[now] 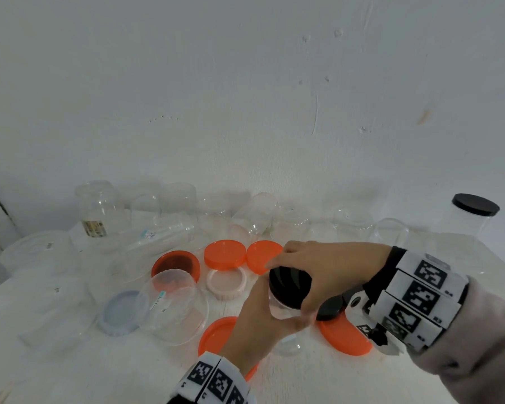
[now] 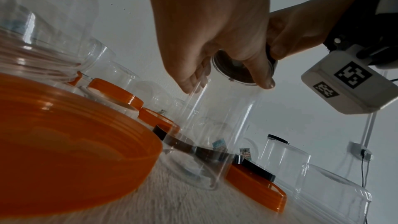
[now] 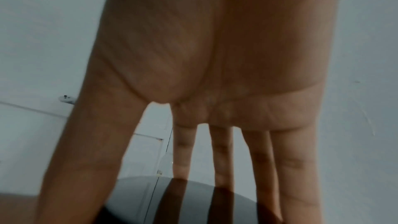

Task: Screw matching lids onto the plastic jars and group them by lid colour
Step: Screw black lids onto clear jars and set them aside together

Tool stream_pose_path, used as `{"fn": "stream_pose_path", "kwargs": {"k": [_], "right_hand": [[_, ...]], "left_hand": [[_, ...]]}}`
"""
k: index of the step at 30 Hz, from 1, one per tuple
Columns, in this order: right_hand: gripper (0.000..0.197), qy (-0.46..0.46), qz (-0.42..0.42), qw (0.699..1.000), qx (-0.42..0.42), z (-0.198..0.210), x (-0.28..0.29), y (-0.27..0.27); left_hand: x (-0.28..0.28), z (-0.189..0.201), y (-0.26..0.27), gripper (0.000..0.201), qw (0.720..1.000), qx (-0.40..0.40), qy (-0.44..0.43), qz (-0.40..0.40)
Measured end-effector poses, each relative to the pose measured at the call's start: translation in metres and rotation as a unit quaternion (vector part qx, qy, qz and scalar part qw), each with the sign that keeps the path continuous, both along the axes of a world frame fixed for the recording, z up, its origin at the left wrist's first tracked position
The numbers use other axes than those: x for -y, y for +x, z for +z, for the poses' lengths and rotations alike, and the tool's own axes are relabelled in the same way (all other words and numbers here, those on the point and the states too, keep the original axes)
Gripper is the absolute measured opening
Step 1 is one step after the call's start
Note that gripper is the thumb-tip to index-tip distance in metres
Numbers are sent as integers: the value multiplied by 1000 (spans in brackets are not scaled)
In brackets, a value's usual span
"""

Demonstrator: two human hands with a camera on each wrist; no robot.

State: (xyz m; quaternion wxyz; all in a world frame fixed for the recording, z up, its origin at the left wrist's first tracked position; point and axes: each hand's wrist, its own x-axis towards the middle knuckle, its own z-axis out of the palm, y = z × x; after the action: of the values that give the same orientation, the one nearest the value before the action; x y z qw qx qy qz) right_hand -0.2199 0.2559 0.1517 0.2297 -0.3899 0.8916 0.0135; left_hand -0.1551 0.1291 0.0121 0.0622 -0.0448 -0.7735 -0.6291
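Note:
A clear plastic jar (image 1: 278, 311) stands upright on the white table (image 1: 318, 383), near its front middle. My left hand (image 1: 257, 319) grips the jar's side wall, thumb in front. My right hand (image 1: 309, 266) reaches over from the right, its fingers and thumb curled round a black lid (image 1: 289, 287) sitting on the jar's mouth. The left wrist view shows the jar (image 2: 215, 134) from below, with the left hand (image 2: 215, 31) on its upper wall and the right hand (image 2: 301, 28) holding the black lid (image 2: 234, 72). In the right wrist view my right hand's fingers (image 3: 224, 156) spread down onto the black lid (image 3: 140, 202).
Several orange lids (image 1: 224, 254) lie around the jar, one under my left wrist (image 1: 216, 333) and one on the right (image 1: 344, 336). A second black lid (image 1: 331, 308), a pink lid (image 1: 226, 284) and a grey lid (image 1: 123, 312) lie nearby. Clear jars crowd the back; a black-lidded jar (image 1: 467, 223) stands back right.

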Motion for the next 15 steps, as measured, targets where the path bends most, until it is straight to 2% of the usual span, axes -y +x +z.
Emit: {"fn": "stream_pose_path", "kwargs": {"k": [5, 9, 12, 15], "right_hand": [[69, -6, -9, 999, -44, -4, 2, 0], [71, 7, -39, 993, -108, -13, 6, 3], [72, 0, -46, 997, -58, -7, 3, 1], [82, 0, -23, 1000, 19, 2, -2, 0]], "left_hand": [[1, -1, 1, 72, 1000, 8, 11, -6], [1, 0, 2, 71, 1000, 13, 18, -15], [1, 1, 2, 71, 1000, 7, 17, -11], [0, 1, 2, 72, 1000, 1, 16, -8]]}}
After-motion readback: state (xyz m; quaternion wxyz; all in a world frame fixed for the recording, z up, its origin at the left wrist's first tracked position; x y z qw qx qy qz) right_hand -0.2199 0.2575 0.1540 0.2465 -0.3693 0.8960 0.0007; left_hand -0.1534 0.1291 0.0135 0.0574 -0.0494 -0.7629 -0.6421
